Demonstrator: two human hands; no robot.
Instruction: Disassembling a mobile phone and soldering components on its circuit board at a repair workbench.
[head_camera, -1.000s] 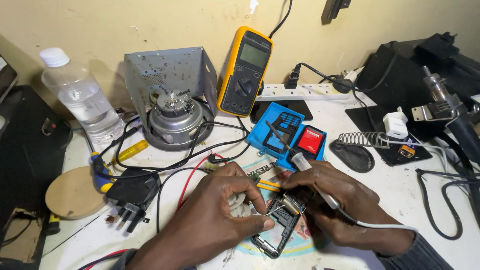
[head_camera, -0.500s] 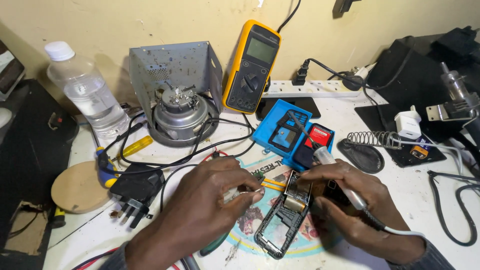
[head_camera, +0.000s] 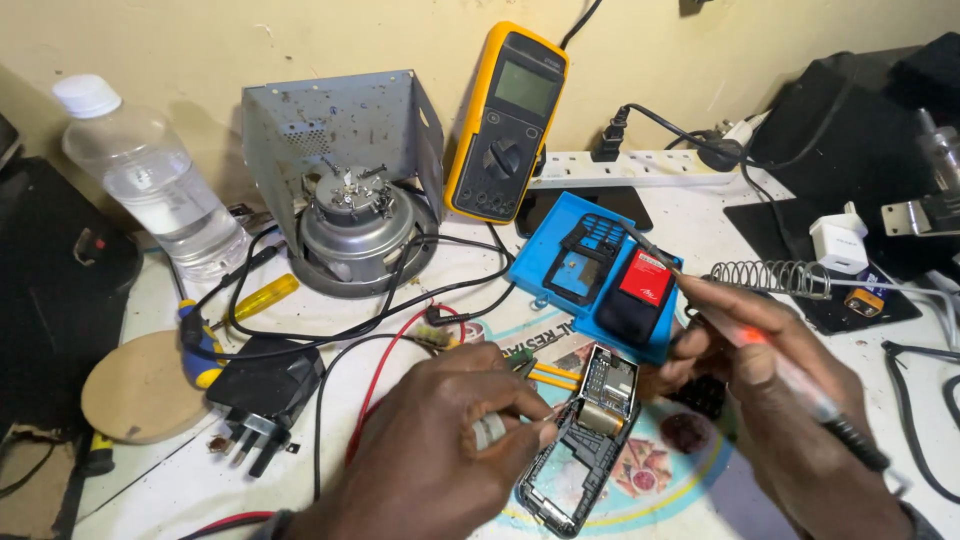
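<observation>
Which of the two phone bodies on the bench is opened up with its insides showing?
The phone frame between the two hands, its circuit board bare. The other, a black and red phone, lies closed in the blue tray.

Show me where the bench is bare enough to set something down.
Bare white table lies between the wooden disc, the plug adapter and the left hand. A smaller patch lies between the blue tray, the power strip and the coil stand. Around the opened phone and motor, wires crowd everything.

Yellow-cased multimeter (head_camera: 506, 125) with grey screen at top centre, bright blue tray (head_camera: 560, 262) below it, red-labelled black battery (head_camera: 635, 295) (inside the tray), yellow-handled screwdriver (head_camera: 262, 297) at left.
</observation>
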